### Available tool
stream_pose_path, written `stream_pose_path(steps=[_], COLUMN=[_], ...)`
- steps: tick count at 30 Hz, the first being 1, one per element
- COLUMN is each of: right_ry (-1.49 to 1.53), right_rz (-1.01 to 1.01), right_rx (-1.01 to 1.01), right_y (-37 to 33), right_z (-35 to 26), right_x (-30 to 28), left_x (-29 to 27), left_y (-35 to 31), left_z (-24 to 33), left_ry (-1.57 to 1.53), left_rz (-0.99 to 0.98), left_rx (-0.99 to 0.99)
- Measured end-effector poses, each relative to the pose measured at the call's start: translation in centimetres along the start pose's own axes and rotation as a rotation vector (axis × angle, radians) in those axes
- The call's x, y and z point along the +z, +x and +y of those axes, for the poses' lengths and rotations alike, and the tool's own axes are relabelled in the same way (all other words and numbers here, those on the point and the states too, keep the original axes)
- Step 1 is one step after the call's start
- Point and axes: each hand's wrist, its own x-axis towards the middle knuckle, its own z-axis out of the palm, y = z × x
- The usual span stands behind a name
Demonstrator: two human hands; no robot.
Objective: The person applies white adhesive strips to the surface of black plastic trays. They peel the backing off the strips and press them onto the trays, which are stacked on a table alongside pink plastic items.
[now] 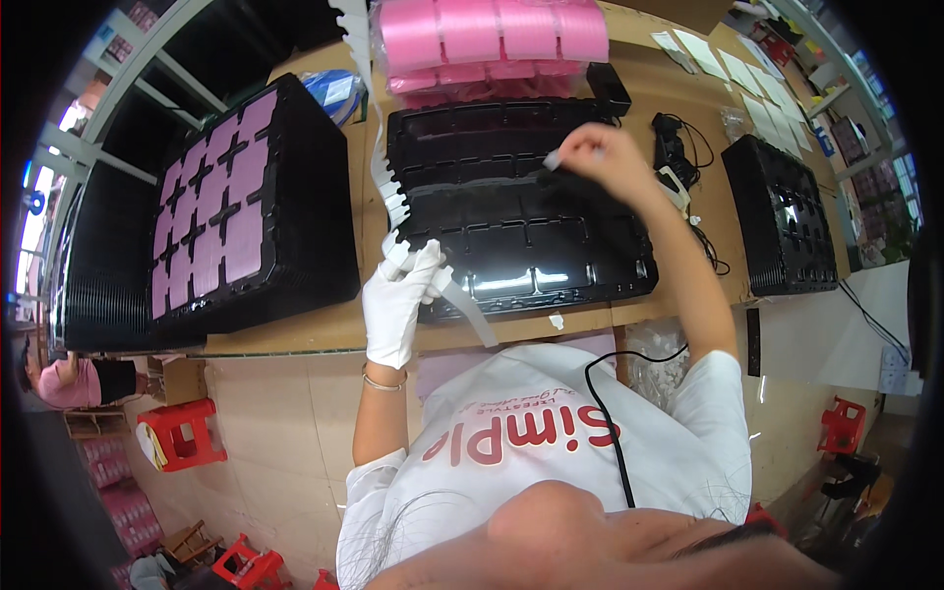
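Observation:
A black plastic tray (521, 236) with moulded compartments lies in front of me on the brown-covered table. My left hand (395, 310), in a white glove, is closed on a long white strip (384, 182) with notched edges, at the tray's left front corner. One end of the strip runs up past the tray's left side; a short tail hangs toward my shirt. Over the tray's right half, my bare right hand (608, 162) pinches a small whitish translucent piece (553, 159) between thumb and finger. I cannot tell whether that piece touches the tray.
Clear-wrapped pink packs (492, 34) stand behind the tray. At left is a tall stack of black trays (310, 197) with pink pieces on top; another black stack (777, 221) stands right. Black cables (678, 147) and paper sheets (737, 71) lie at right. Red stools (187, 433) stand below.

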Motion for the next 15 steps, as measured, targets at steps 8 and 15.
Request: stream_pose_path(steps=[8,15], right_ry=[-0.463,-0.608], right_rz=[0.132,0.156], right_rx=[0.147,0.119], right_y=[9.0,9.3], right_z=[11.3,11.1], right_x=[-6.6,-6.0], left_x=[0.7,0.9], left_y=[0.4,0.5], left_z=[0.1,-0.2], left_ry=[0.063,0.067], left_rz=[-0.048,-0.043], left_rx=[-0.042,-0.041])
